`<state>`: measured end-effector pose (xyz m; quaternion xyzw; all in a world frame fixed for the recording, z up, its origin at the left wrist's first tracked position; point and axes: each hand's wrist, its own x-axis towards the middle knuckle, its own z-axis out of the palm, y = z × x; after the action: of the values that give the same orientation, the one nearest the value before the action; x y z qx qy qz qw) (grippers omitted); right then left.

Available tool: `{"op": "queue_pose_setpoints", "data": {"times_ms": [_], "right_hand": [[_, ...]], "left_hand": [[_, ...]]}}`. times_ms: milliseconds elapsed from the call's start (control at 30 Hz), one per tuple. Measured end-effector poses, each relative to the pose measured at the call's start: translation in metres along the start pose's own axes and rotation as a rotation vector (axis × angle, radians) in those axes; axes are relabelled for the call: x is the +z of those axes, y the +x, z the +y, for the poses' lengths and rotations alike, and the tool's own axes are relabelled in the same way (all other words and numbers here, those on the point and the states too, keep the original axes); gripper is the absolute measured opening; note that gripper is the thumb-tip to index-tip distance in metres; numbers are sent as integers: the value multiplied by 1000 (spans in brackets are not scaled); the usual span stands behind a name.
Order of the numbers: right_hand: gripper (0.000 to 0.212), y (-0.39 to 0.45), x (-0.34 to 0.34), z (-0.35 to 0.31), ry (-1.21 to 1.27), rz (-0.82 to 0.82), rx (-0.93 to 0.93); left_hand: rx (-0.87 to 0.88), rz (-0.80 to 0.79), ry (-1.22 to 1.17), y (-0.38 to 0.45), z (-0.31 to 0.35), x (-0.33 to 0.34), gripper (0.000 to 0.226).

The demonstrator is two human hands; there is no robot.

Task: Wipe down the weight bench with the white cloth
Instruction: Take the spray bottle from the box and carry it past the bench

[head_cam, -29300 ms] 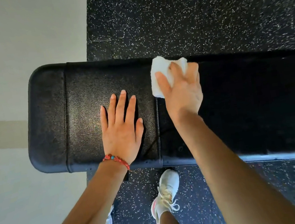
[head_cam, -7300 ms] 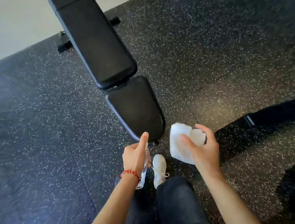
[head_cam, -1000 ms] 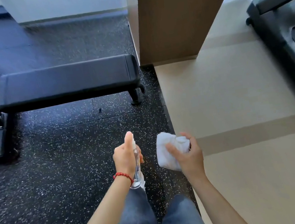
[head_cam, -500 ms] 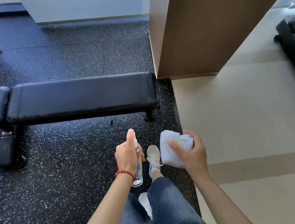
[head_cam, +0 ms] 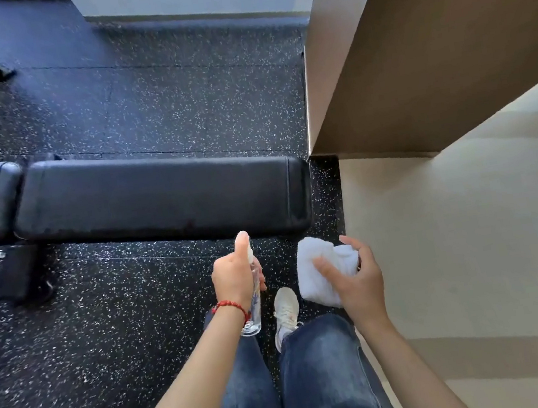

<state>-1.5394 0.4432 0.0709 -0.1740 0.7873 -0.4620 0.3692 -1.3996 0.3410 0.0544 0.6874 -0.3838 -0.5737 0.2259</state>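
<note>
Both hands are loaded: left hand (head_cam: pixel 236 277) curls around a clear spray bottle (head_cam: pixel 253 304), thumb on top, ready to spray. Right hand (head_cam: pixel 358 281) pinches the bunched white cloth (head_cam: pixel 318 266), ready for wiping. Just beyond the fingertips lies the black weight bench (head_cam: pixel 156 199).

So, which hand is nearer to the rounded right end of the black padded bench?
Right. The right hand, gripping the white cloth, hangs just below that end of the bench. The left hand, holding the clear spray bottle, is further left.

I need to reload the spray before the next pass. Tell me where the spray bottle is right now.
In the head view, the spray bottle is gripped upright in the left hand, low and centre, just short of the weight bench and left of the white cloth.
</note>
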Motion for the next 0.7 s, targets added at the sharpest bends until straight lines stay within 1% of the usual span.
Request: {"op": "queue_pose_setpoints", "data": {"times_ms": [133,200,333,433,567,700], "right_hand": [[51,20,16,-1,2,14,46],[51,27,25,-4,-10,28,67],[51,40,48,-18,-19,72,85],[50,48,70,-29,-24,93,90],[52,56,106,-45,-38,87,97],[53,60,140,-57,-54,47,85]], "left_hand": [[3,-7,52,33,12,5,66],[-32,-5,78,48,17,3,67],[-105,34,105,77,26,-7,60],[-143,64,146,95,25,-22,59],[-195,95,156,115,28,-48,66],[-222,116,150,133,34,-76,73]]}}
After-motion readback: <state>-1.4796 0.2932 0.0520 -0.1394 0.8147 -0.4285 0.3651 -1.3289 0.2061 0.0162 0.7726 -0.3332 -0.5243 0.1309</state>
